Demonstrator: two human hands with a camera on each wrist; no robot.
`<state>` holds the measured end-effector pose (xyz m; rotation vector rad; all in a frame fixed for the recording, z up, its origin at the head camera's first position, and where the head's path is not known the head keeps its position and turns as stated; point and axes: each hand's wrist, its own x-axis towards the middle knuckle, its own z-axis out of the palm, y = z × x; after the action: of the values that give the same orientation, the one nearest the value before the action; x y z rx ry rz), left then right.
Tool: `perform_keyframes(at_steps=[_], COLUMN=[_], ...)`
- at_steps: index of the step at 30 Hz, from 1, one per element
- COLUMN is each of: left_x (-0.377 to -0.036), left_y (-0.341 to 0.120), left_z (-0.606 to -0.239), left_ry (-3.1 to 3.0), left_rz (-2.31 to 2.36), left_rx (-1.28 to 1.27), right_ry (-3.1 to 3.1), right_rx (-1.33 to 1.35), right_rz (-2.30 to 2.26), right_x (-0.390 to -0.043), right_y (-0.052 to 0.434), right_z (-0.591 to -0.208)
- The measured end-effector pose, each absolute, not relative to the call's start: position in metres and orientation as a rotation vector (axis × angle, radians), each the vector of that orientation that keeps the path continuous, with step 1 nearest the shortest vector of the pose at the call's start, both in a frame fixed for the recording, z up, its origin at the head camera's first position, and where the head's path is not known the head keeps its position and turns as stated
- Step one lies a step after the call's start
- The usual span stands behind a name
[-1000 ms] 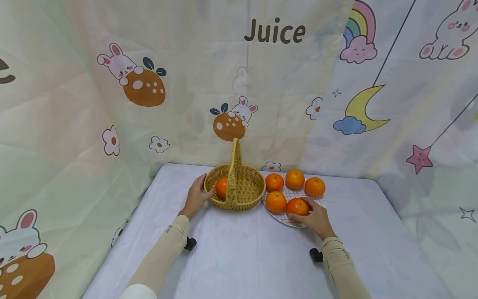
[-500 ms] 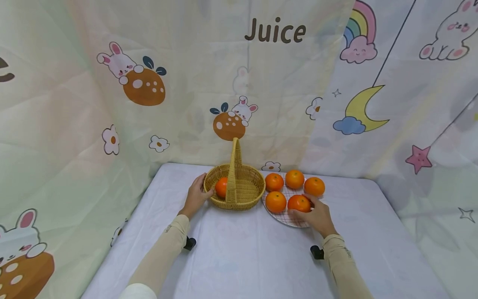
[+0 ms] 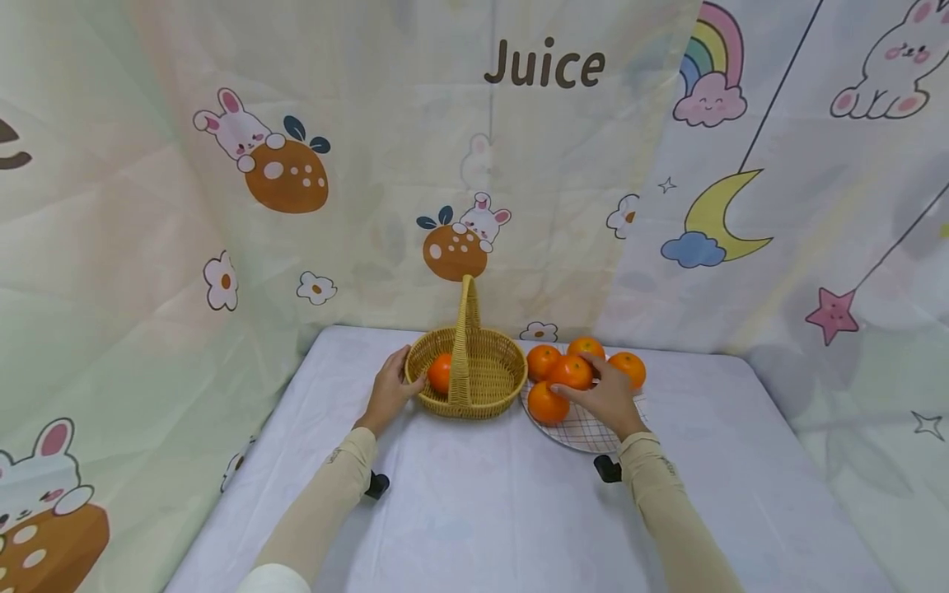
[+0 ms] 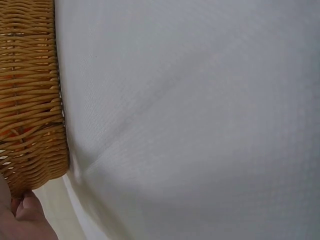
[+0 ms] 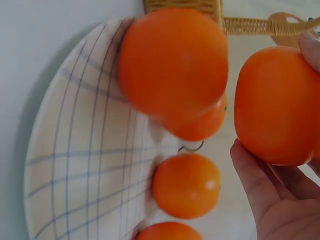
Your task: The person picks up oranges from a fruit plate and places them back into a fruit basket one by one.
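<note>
Since the earlier frames the right hand had lifted one orange off the checked plate and carried it up and toward the basket; a second before, that fruit had sat at the plate's near edge under the same hand. The fingers were curled round the orange, holding it clear of the plate, above the four oranges still lying there. The left hand had not moved: it rested against the basket's left rim, fingers curved to the wicker, thumb beside the wall. One orange lay inside the basket, left of the handle. The backdrop bore the word "Juice" among cartoon rabbits.
</note>
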<state>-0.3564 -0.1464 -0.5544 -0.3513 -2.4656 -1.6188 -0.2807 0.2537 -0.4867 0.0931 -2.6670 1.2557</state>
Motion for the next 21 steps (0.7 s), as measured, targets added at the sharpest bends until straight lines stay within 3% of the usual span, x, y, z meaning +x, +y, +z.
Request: perform_keyframes(at_steps=[21], left_x=[-0.353], left_y=[-0.146], left_z=[-0.553], left_ry=[-2.447], left_rz=[-1.606], left_rx=[-0.371], right_ry=[-2.667], right_rx=[0.408], right_rz=[1.308], right_x=[-0.306], right_y=[0.155], right_z=[-0.478])
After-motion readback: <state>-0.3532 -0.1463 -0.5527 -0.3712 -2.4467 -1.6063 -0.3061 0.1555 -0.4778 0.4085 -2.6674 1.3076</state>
